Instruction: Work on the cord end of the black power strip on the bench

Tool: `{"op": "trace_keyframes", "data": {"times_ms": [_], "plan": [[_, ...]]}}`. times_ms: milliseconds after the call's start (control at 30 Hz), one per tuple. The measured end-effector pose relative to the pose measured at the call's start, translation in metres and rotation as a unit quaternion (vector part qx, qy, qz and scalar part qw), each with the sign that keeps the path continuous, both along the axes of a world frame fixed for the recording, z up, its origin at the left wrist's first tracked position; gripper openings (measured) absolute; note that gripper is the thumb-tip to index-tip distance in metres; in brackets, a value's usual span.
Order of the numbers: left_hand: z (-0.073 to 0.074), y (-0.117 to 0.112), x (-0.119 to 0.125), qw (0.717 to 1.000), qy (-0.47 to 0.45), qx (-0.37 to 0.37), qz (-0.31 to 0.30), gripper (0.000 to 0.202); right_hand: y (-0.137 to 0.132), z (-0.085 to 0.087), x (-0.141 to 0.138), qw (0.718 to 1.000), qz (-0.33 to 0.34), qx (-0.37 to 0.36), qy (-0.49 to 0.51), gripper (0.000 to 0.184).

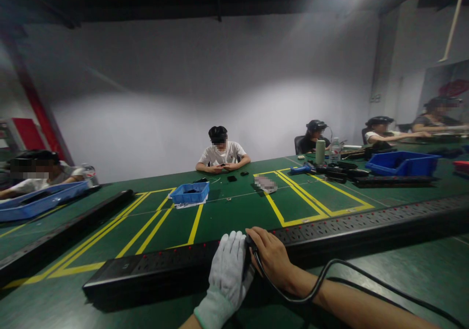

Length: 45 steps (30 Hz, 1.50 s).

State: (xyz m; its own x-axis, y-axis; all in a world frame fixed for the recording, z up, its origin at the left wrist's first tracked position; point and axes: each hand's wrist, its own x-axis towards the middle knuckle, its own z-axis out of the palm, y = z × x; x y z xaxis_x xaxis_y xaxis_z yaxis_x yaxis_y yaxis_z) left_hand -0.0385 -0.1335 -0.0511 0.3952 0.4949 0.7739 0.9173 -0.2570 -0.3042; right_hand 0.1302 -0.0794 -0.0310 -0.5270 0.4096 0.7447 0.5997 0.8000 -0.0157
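Observation:
A long black power strip with several sockets and red switches lies across the green table in front of me. My left hand, in a white glove, rests flat on the strip with its fingers together. My bare right hand is closed round a black plug pressed at the strip, right beside the glove. The plug's black cable loops back over my right forearm and runs off to the lower right.
A small blue tray sits mid-table inside yellow floor-tape lines. Another black strip lies at the left, with a blue bin behind it. A larger blue bin, bottles and tools stand at the right. Several seated people work around the table.

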Motion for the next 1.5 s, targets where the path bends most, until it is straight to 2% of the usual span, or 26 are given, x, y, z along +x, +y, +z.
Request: {"op": "trace_keyframes", "data": {"times_ms": [333, 667, 1033, 1500], "plan": [[0.0006, 0.0002, -0.0007, 1.0, 0.012, 0.006, -0.004, 0.063, 0.0005, -0.0002, 0.0001, 1.0, 0.005, -0.03, -0.005, 0.05], [0.0008, -0.0001, 0.0003, 1.0, -0.013, 0.009, -0.011, 0.063, -0.0003, 0.0006, 0.0001, 1.0, 0.006, -0.021, -0.005, 0.05], [0.0008, -0.0008, 0.0005, 1.0, -0.002, -0.002, -0.002, 0.062, 0.0009, -0.001, 0.0002, 0.999, 0.005, -0.037, -0.01, 0.051], [-0.0021, 0.0013, 0.0002, 1.0, -0.003, -0.017, 0.009, 0.063, 0.0008, 0.0008, 0.0005, 1.0, 0.006, -0.024, -0.006, 0.052]]}}
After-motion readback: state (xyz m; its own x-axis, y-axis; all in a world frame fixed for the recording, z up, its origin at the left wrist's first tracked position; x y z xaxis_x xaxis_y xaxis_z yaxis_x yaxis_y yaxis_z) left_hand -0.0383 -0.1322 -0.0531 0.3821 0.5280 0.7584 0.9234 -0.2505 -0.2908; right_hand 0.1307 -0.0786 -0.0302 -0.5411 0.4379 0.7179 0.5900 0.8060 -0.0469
